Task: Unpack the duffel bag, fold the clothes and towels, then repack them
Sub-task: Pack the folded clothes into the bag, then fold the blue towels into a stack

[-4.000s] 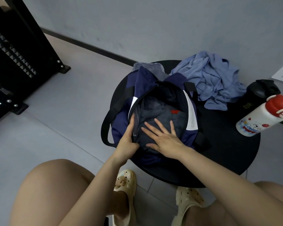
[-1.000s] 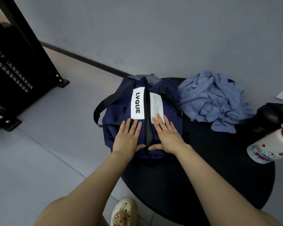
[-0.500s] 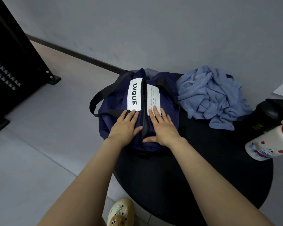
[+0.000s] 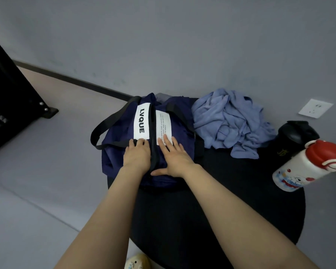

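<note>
While both palms press down on the bag top, nothing is gripped: left hand lies flat with fingers curled slightly at the black strap, right hand spread open, flat. Between them runs the zipper line, apparently closed. Navy duffel bag sits on the far-left edge of the round black table, looking full and soft, white LVQUE label up. Judged: packing partly done, but a crumpled blue cloth lies unfolded just beside the bag, so folding remains.
</note>
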### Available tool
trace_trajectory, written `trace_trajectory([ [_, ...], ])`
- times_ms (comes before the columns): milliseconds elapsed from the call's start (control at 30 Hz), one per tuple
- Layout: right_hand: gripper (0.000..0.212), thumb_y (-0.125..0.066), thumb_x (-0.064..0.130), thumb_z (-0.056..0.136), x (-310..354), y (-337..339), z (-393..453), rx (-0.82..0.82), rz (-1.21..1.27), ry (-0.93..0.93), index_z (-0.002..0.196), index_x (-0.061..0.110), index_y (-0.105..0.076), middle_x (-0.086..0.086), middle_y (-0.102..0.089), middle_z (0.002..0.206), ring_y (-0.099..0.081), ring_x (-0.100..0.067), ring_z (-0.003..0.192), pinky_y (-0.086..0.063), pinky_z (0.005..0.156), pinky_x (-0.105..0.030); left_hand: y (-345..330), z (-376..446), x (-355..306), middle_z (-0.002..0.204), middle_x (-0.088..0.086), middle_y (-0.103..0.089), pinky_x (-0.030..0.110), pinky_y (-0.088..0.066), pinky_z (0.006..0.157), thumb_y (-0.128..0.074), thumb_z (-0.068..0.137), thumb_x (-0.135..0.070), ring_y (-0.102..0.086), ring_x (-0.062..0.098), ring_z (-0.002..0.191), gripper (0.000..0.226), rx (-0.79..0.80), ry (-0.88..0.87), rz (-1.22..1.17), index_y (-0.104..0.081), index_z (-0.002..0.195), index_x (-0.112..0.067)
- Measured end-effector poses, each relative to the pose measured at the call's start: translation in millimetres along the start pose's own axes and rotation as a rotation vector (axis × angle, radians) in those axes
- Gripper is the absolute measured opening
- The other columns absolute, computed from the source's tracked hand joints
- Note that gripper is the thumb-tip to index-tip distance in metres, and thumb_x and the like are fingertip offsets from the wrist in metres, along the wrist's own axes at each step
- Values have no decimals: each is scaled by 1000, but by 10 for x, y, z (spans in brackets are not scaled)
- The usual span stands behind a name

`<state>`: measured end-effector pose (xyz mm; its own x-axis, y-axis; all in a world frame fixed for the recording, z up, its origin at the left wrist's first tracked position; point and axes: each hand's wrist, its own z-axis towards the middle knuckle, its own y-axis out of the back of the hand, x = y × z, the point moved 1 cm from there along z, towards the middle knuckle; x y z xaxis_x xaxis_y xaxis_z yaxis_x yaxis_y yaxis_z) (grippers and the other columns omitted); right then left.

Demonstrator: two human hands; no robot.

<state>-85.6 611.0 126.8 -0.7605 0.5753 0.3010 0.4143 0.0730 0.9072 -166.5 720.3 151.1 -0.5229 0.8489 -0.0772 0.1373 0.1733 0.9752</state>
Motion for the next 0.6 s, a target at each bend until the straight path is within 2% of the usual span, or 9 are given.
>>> trace_trajectory([
  [100, 100, -55, 64, 82, -98, 162, -55, -17, 107, 67, 153, 23, 2, 0, 10, 160, 8, -20, 147, -1, 120, -42, 145, -29, -189, 145, 10, -34, 36, -28, 109, -55, 89, -20, -31, 28, 134, 58, -136, -1, -28, -31, 140, -9],
  [200, 80, -53, 55, 89, -301, 315, -125, -161, 107, 134, 152, 22, -17, 2, -14, 160, -10, -15, 146, -8, 120, -40, 193, -13, -399, 149, 7, -28, 35, -22, 112, -61, 87, -30, -23, 24, 139, 66, -187, -112, -91, -30, 143, -14],
  [267, 75, -52, 55, 89, -492, 381, -175, -226, 117, 115, 151, 22, -24, 2, -23, 157, -16, -14, 145, -9, 119, -36, 239, 10, -545, 152, 7, -25, 35, -18, 115, -58, 90, -26, -19, 24, 141, 61, -168, -163, -161, -31, 144, -16],
  [333, 67, -49, 53, 92, -721, 435, -211, -299, 141, 46, 148, 22, -31, 3, -29, 155, -23, -14, 143, -15, 117, -31, 298, 52, -683, 150, 5, -28, 33, -22, 112, -50, 91, -13, -25, 25, 137, 55, -198, -173, -225, -34, 144, -17],
  [400, 58, -47, 47, 95, -971, 467, -230, -370, 117, -35, 145, 19, -38, 2, -37, 151, -31, -18, 139, -24, 113, -29, 329, 139, -839, 148, 5, -31, 32, -24, 109, -43, 92, -9, -29, 26, 134, 53, -225, -222, -202, -35, 143, -16],
  [467, 51, -47, 39, 98, -1229, 463, -208, -392, 63, -110, 143, 17, -40, -1, -40, 149, -32, -21, 139, -27, 112, -31, 288, 290, -990, 149, 7, -30, 31, -20, 109, -39, 94, -10, -25, 26, 137, 51, -194, -304, -149, -32, 145, -13],
  [533, 49, -46, 32, 99, -1456, 464, -177, -368, 14, -188, 145, 16, -38, -1, -35, 152, -25, -20, 142, -24, 114, -33, 205, 467, -1133, 150, 8, -30, 31, -19, 111, -37, 97, -13, -23, 25, 140, 48, -135, -371, -99, -31, 145, -11],
  [600, 49, -48, 26, 99, -1635, 482, -161, -350, -46, -232, 146, 17, -35, 0, -29, 154, -22, -19, 144, -20, 114, -32, 108, 629, -1274, 148, 8, -32, 34, -24, 108, -39, 98, -15, -30, 28, 136, 45, -83, -406, -77, -35, 142, -11],
])
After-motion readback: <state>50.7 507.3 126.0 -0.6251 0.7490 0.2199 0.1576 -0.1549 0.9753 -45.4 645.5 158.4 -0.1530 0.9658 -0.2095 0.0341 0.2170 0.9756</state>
